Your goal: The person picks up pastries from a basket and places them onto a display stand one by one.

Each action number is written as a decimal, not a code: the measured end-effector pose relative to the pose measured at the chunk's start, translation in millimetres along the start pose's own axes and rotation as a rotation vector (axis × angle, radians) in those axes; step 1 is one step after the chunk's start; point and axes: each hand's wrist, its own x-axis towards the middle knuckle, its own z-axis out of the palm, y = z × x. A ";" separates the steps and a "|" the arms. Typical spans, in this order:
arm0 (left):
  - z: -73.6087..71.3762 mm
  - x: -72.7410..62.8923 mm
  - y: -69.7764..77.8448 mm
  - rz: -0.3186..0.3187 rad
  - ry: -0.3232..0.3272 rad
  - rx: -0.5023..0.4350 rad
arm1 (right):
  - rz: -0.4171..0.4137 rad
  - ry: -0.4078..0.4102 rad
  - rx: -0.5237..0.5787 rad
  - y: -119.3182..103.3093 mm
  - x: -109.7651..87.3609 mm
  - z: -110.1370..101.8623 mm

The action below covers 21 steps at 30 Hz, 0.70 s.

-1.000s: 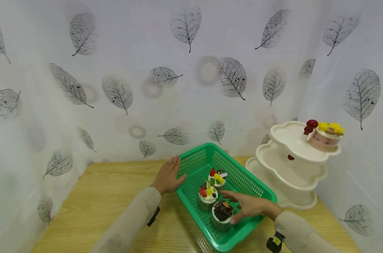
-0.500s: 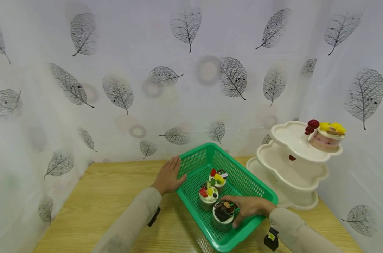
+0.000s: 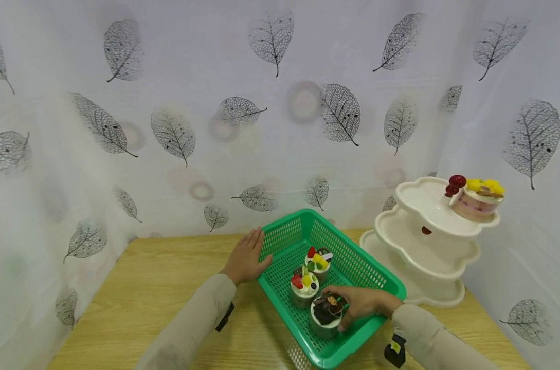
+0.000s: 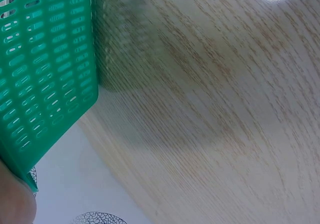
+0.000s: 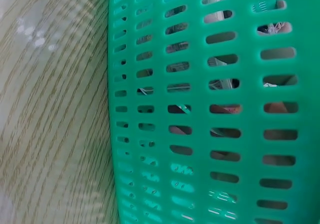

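A green plastic basket (image 3: pixel 354 261) sits at an angle on the table, holding three dessert cups. My left hand (image 3: pixel 246 258) rests on its left rim, fingers straight; the left wrist view catches a bit of that hand (image 4: pixel 15 200) at the basket corner. Inside, my right hand (image 3: pixel 364 304) grips the nearest cup, a chocolate-topped dessert (image 3: pixel 327 310), thumb and fingers around its right side. Right behind it stand a cream cup with strawberry and blueberry (image 3: pixel 304 289) and another fruit-topped cup (image 3: pixel 319 262). The perforated basket wall (image 5: pixel 240 119) hides the right hand in the right wrist view.
A white three-tier stand (image 3: pixel 430 250) with scalloped plates and a red knob rises right of the basket. On its top tier is a pink layered dessert with yellow fruit (image 3: pixel 476 203). A leaf-print curtain (image 3: pixel 270 144) hangs behind the wooden table (image 3: pixel 168 288).
My right hand has come down from above the chocolate dessert and closed around its side. The left hand stays on the basket rim, and the other desserts have not moved.
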 end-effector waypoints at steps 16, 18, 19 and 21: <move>-5.3 0.6 0.7 -0.007 -0.004 -0.022 | -0.057 0.026 0.021 -5.9 -2.0 -4.8; -6.0 0.5 1.0 -0.013 -0.016 -0.008 | -0.073 0.049 0.029 -8.5 -5.1 -7.2; -6.3 0.6 1.1 -0.015 -0.020 -0.004 | -0.082 0.062 0.034 -10.5 -7.1 -9.2; -7.3 0.6 1.2 -0.020 -0.029 0.002 | -0.110 0.091 0.044 -14.9 -12.5 -14.1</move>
